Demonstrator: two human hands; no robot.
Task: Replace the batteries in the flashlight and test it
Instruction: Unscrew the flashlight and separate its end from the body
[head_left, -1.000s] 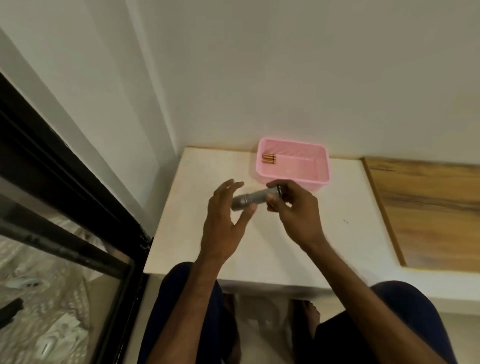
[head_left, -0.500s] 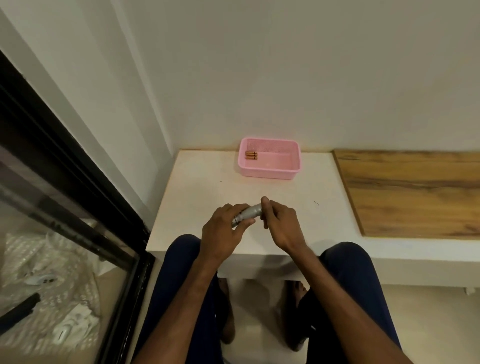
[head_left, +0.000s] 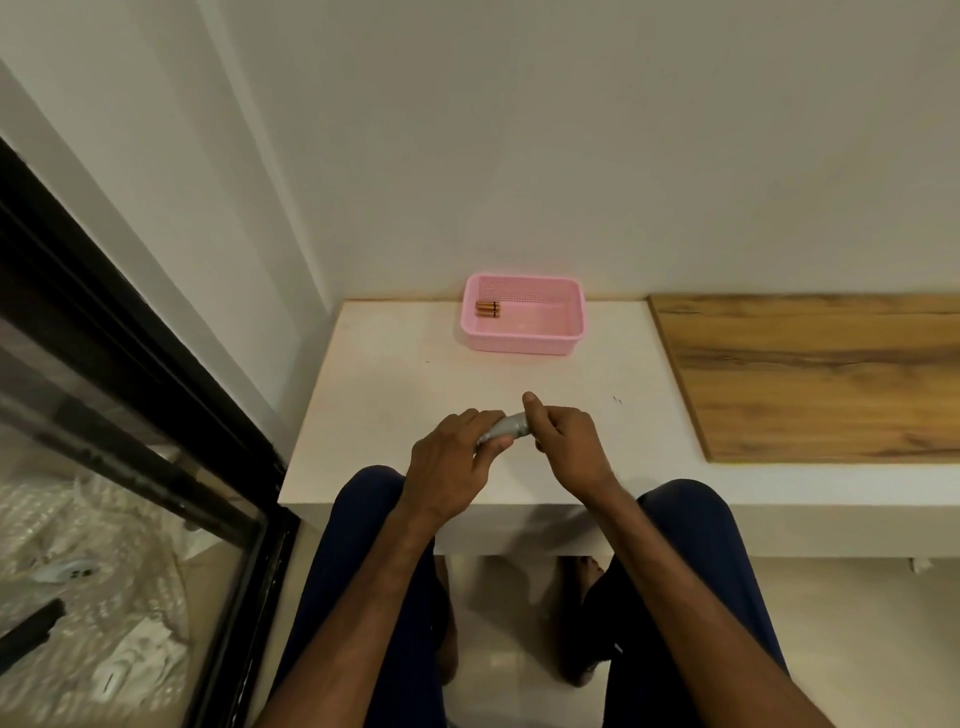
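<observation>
A small silver flashlight (head_left: 506, 428) lies crosswise between both hands, just above the white table (head_left: 395, 384) near its front edge. My left hand (head_left: 451, 467) is wrapped around its left end. My right hand (head_left: 563, 444) grips its right end, thumb raised; that end is hidden in the fingers. Copper-coloured batteries (head_left: 487, 309) lie together in the left part of a pink basket (head_left: 522, 345) at the back of the table, apart from both hands.
A wooden board (head_left: 821, 374) covers the table's right side. A white wall stands behind the table. A black-framed glass door (head_left: 135, 395) is on the left. My knees in dark trousers sit at the table's front edge.
Both hands and the flashlight have come down and towards me, away from the pink basket. My left hand, open a second ago, has closed around the flashlight's left end.
</observation>
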